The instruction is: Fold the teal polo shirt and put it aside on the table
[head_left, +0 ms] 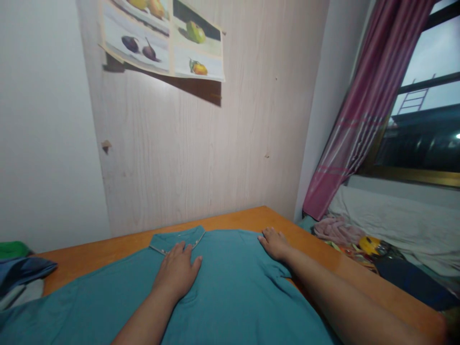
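A teal collared shirt (230,287) lies spread over an orange-brown wooden table (247,219), its collar (199,235) toward the wall and one sleeve stretched out to the left. My left hand (178,270) rests flat on the shirt just below the collar, fingers apart. Near the right shoulder seam, my right hand (275,243) lies on the shirt's edge with its fingers stretched out. The cloth is bunched into folds beside my right wrist. Neither hand grips anything that I can see.
Folded clothes (21,275) are piled at the table's left end. A wood-grain panel (201,163) with a fruit poster (161,43) stands behind the table. To the right are a pink curtain (362,115), a window (424,124) and a heap of cloths (338,230) beyond the table's edge.
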`<state>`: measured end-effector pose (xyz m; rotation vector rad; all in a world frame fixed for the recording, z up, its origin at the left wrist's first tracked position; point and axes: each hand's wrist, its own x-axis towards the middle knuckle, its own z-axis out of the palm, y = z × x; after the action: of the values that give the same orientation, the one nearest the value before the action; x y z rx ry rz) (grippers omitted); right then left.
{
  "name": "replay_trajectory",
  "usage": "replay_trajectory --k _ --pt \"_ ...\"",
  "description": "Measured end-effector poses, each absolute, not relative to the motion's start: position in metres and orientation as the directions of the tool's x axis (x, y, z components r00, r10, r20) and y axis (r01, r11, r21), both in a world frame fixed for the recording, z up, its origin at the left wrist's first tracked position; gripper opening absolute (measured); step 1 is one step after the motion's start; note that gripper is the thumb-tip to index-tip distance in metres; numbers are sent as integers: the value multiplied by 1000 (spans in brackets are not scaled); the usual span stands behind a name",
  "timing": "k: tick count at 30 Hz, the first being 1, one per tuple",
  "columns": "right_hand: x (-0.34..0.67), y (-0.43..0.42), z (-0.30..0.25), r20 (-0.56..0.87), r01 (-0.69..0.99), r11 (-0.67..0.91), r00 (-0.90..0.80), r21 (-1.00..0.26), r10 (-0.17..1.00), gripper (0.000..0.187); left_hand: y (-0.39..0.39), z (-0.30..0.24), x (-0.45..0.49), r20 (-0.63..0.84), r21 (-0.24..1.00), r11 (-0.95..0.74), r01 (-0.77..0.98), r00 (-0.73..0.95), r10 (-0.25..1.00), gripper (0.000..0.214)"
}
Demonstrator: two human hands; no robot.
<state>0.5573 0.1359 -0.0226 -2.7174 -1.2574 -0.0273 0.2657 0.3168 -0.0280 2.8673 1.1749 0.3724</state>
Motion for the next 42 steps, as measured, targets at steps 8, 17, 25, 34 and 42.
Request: replay_trajectory --k 8,17,25,34,42 --pt "527 158 -6 46 794 -593 603 -130 797 70 317 -29 266 218 147 -711 687 679 701 68" --pt "495 153 -9 -42 827 -557 555 -82 831 76 317 -30 267 246 145 -716 683 676 694 67" --pt "408 168 7 32 897 -311 337 -314 941 76 318 -31 267 228 110 -712 694 680 697 68" --pt "381 134 -9 -14 905 -266 278 -332 961 83 327 -33 266 256 172 -722 670 677 690 68" --pt "383 136 -15 13 912 -278 296 -301 955 84 340 -25 257 355 502 -669 548 574 738 62"
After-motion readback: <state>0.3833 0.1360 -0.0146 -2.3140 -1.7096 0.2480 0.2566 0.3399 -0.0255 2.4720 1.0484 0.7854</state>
